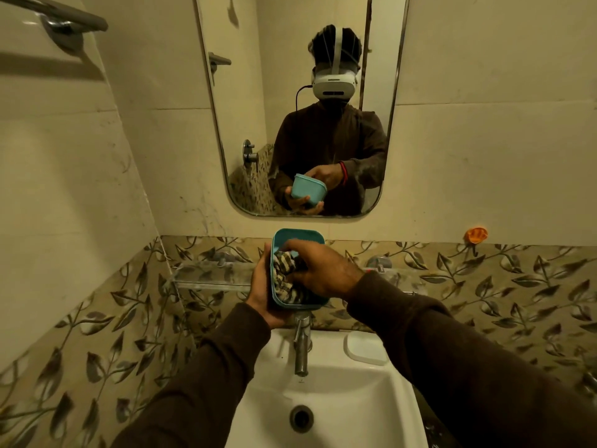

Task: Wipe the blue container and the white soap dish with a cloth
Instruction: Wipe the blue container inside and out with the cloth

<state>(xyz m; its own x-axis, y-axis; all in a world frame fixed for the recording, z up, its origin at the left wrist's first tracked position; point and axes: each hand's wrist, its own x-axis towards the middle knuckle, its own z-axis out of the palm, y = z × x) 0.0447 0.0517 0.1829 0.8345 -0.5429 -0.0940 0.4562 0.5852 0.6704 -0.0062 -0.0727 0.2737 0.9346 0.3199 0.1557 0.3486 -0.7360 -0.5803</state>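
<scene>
Rounded blue container (298, 237), striped cloth (286, 279) (crumpled) inside

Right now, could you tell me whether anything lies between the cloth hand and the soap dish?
Nothing visible does. The right hand presses the cloth inside the container, and the soap dish sits uncovered on the sink rim below.

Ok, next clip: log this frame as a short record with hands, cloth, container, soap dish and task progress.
left hand: holds blue container from outside, above sink
right hand: grip on striped cloth, pressed inside container
container: tilted, opening toward camera
white soap dish: on sink rim, right of tap, untouched
progress: container being wiped; dish not yet
</scene>
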